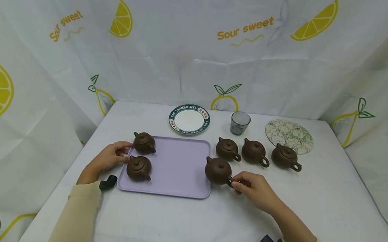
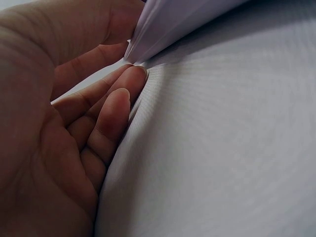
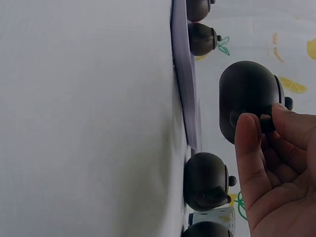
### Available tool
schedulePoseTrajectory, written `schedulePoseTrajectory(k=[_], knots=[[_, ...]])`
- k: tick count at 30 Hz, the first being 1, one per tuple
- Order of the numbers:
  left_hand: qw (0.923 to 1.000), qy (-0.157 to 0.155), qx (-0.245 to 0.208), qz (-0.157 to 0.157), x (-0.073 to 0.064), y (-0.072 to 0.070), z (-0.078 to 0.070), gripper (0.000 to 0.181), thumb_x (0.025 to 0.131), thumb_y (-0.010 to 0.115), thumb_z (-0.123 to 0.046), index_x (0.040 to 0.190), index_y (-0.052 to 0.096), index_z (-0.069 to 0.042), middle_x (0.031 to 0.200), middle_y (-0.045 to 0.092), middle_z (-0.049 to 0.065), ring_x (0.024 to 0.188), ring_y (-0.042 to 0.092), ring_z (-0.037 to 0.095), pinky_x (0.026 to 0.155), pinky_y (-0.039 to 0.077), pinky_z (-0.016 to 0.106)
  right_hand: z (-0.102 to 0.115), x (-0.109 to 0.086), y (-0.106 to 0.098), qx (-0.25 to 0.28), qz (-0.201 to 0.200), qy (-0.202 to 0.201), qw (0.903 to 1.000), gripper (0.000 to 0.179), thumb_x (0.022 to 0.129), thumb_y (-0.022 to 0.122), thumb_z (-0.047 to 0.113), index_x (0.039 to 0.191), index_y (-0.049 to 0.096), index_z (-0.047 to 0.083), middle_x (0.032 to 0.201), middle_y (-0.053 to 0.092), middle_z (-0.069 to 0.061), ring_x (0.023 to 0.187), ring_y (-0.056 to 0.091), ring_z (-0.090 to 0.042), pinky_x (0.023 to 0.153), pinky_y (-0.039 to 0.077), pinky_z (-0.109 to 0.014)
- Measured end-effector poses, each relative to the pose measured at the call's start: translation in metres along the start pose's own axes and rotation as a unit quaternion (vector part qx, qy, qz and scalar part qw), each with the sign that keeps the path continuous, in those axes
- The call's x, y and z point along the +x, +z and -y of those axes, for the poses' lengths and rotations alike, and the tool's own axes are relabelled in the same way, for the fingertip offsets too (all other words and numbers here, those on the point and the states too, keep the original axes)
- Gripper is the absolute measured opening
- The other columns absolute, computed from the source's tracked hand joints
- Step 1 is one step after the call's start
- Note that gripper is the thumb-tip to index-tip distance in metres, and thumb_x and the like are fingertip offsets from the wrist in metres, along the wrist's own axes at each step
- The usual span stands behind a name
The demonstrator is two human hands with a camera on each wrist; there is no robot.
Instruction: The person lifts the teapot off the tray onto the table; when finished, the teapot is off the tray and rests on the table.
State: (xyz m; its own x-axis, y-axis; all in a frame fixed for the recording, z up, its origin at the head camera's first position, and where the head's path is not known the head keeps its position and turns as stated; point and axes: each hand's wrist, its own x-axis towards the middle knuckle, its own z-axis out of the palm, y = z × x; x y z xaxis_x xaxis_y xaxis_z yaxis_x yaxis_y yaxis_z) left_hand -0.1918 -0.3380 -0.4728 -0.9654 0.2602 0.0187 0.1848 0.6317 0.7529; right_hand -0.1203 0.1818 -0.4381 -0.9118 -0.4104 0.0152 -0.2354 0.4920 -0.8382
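Note:
A brown teapot [image 1: 218,171] is held up over the right edge of the lilac tray [image 1: 178,169]. My right hand [image 1: 257,190] pinches its handle between thumb and fingers; in the right wrist view this teapot [image 3: 247,96] hangs above the tabletop, higher than the tray's rim. At the tray's left edge, my left hand [image 1: 107,158] grips the rim. In the left wrist view the thumb lies over the tray rim [image 2: 148,34] and curled fingers sit below it. Two similar teapots, a rear one [image 1: 144,143] and a front one [image 1: 139,168], stand on the tray's left side.
Right of the tray, three more brown teapots stand in a row: left [image 1: 226,149], middle [image 1: 254,152] and right [image 1: 285,157]. A round patterned mat [image 1: 290,134] lies behind the right one. A grey glass [image 1: 239,123] and a green-rimmed plate [image 1: 172,124] are at the back.

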Motion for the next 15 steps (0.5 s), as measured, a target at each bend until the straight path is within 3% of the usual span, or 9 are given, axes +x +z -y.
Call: schedulePoseTrajectory(k=[3,8,12,15], knots=[[1.0,-0.006,-0.003,-0.003,0.003,0.001,0.011,0.054,0.079,0.077,-0.004,0.13,0.059,-0.001,0.103,0.063,0.012,0.086,0.057,0.019,0.075,0.045,0.026,-0.005,-0.005,-0.005,-0.011,-0.009,0.009,0.9999,0.011,0.092,0.068,0.02,0.096,0.071,0.009,0.076,0.064,0.003,0.07,0.06,-0.013,0.063,0.047,-0.028],[0.9999,-0.002,-0.01,-0.005,0.004,0.001,0.014,0.055,0.078,0.078,-0.007,0.129,0.06,-0.002,0.103,0.064,0.011,0.087,0.058,0.02,0.075,0.046,0.027,-0.013,-0.009,-0.01,-0.025,-0.021,0.012,0.9994,0.008,0.092,0.068,0.019,0.094,0.071,0.011,0.073,0.062,0.005,0.067,0.058,-0.012,0.061,0.045,-0.028],[1.0,-0.006,-0.006,-0.002,0.002,0.001,0.008,0.054,0.079,0.076,-0.003,0.13,0.058,0.0,0.103,0.063,0.013,0.088,0.058,0.02,0.076,0.046,0.027,-0.018,-0.012,-0.012,-0.021,-0.016,0.019,0.9995,0.01,0.092,0.068,0.019,0.094,0.07,0.01,0.072,0.061,0.005,0.066,0.055,-0.011,0.059,0.043,-0.027],[1.0,-0.006,-0.005,-0.002,-0.001,0.0,-0.006,0.052,0.079,0.075,0.001,0.128,0.058,0.004,0.102,0.063,0.016,0.086,0.058,0.021,0.075,0.046,0.026,-0.02,-0.014,-0.013,-0.014,-0.009,0.027,0.9995,0.012,0.092,0.068,0.02,0.095,0.07,0.009,0.072,0.061,0.004,0.066,0.054,-0.01,0.058,0.043,-0.026]])
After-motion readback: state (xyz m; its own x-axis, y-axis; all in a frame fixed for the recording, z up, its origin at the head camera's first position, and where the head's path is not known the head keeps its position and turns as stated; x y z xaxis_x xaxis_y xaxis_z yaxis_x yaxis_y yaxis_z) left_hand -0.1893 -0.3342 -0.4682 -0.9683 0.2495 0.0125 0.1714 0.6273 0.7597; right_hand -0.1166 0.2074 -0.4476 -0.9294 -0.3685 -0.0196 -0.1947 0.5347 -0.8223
